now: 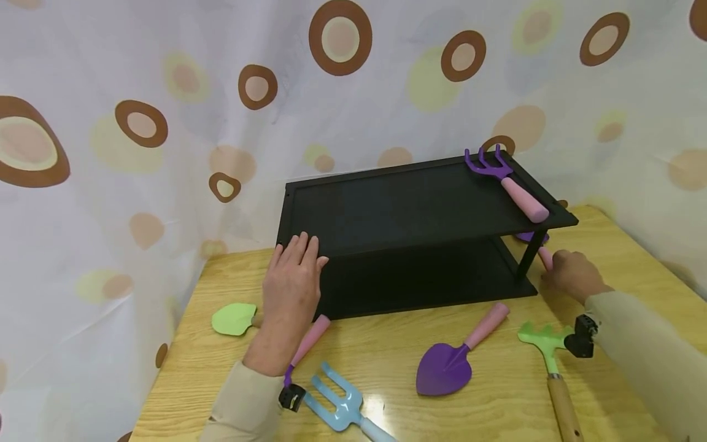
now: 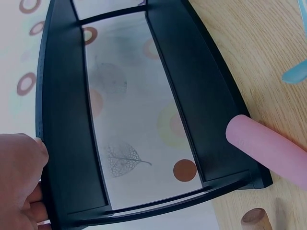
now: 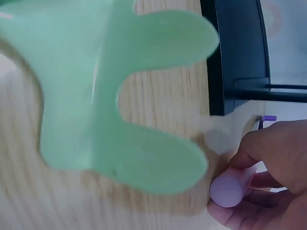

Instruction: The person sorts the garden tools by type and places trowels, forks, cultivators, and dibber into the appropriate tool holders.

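Observation:
A black two-tier shelf [image 1: 381, 209] stands on the table. My left hand [image 1: 293, 288] rests on its front left corner, fingers laid straight over the top board and thumb at the front edge. Beside the shelf's right end, my right hand [image 1: 574, 276] grips the pink handle [image 3: 228, 190] of a garden tool. That tool's purple head [image 1: 532, 236] is partly hidden behind the shelf. A purple hand rake [image 1: 497, 172] with a pink handle lies on the top board at the right.
In front of the shelf lie a purple trowel [image 1: 444, 368], a light blue fork [image 1: 345, 402] and a green rake [image 1: 547, 344] below my right wrist. A green trowel [image 1: 234, 319] lies left, near another pink handle [image 1: 311, 341]. A patterned curtain [image 1: 386, 92] hangs behind.

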Action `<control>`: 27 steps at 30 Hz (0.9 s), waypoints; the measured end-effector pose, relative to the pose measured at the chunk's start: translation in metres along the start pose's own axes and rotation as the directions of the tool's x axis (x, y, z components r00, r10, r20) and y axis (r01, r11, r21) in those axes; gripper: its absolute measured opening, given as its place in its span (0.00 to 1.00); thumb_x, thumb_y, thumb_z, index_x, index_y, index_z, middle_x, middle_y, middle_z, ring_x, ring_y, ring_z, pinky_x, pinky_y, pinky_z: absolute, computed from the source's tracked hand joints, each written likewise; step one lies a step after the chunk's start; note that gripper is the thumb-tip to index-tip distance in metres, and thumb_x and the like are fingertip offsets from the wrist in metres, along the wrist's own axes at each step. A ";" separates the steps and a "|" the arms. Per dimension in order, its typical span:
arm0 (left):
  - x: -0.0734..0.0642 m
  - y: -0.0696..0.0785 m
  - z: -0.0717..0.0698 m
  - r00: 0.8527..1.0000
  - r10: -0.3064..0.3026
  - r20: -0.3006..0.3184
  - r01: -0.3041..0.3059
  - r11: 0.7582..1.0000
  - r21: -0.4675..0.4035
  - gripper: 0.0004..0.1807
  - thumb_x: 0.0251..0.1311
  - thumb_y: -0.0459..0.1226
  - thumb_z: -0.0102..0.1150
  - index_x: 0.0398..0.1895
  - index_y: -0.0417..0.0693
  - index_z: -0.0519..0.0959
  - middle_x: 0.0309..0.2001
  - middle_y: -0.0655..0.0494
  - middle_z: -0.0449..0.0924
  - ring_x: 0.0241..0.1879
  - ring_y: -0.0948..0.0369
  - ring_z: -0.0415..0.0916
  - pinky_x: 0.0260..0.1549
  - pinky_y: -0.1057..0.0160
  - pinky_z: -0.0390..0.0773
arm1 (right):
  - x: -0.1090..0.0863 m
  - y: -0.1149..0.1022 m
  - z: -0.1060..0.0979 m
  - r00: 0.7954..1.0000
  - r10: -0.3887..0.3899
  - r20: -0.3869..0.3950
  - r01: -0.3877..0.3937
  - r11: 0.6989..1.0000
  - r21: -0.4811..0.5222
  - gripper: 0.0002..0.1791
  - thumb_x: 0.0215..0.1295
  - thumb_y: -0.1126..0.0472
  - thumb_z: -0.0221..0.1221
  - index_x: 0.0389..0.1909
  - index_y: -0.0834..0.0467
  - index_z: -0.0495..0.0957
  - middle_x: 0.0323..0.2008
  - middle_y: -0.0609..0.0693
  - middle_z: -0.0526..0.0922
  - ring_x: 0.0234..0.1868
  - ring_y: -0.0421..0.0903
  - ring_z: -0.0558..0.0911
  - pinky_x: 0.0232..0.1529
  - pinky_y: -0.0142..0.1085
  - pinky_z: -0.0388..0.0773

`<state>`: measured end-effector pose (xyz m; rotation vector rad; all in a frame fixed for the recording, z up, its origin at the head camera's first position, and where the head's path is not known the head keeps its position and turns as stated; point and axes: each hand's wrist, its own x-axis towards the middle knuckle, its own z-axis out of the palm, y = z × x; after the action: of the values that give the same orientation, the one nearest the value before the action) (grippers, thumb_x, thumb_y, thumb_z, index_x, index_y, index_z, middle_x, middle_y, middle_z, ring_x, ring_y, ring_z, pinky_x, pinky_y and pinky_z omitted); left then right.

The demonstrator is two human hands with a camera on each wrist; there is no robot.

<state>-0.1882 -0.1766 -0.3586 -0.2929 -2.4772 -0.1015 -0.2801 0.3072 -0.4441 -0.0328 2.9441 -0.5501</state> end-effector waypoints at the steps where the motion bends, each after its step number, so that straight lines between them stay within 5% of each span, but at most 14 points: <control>1: 0.000 0.000 0.000 1.000 -0.006 0.006 0.007 1.000 -0.002 0.22 0.73 0.44 0.51 0.63 0.42 0.77 0.63 0.44 0.77 0.65 0.49 0.74 0.67 0.47 0.69 | -0.001 0.001 -0.001 1.000 -0.003 -0.007 0.003 1.000 -0.002 0.13 0.60 0.62 0.58 0.28 0.70 0.70 0.21 0.57 0.71 0.24 0.52 0.72 0.23 0.39 0.69; 12: 0.001 0.000 0.000 0.999 -0.014 0.034 0.014 1.000 -0.004 0.23 0.74 0.44 0.49 0.64 0.43 0.76 0.64 0.44 0.76 0.66 0.50 0.73 0.69 0.48 0.68 | -0.014 0.013 -0.006 0.996 -0.042 -0.083 0.038 0.998 -0.054 0.11 0.58 0.65 0.58 0.28 0.73 0.74 0.27 0.68 0.75 0.25 0.56 0.74 0.22 0.45 0.73; 19: 0.001 -0.002 -0.001 0.999 -0.021 0.033 0.021 1.000 -0.004 0.23 0.74 0.45 0.49 0.65 0.43 0.75 0.65 0.44 0.76 0.66 0.50 0.73 0.69 0.48 0.67 | -0.019 0.013 -0.014 0.992 -0.052 -0.118 0.046 0.998 -0.053 0.09 0.55 0.68 0.58 0.26 0.72 0.72 0.24 0.65 0.74 0.23 0.54 0.72 0.21 0.45 0.72; 27: 0.001 0.000 -0.002 0.999 -0.023 0.045 0.024 1.000 -0.014 0.23 0.74 0.45 0.48 0.65 0.43 0.75 0.65 0.44 0.75 0.67 0.49 0.72 0.69 0.48 0.67 | -0.037 0.021 -0.020 0.969 -0.148 -0.196 0.135 0.988 -0.078 0.07 0.54 0.71 0.58 0.26 0.72 0.72 0.23 0.64 0.75 0.23 0.52 0.73 0.21 0.44 0.72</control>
<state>-0.1875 -0.1768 -0.3560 -0.2755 -2.5257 -0.1246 -0.2460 0.3356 -0.4284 -0.2078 3.1751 -0.5054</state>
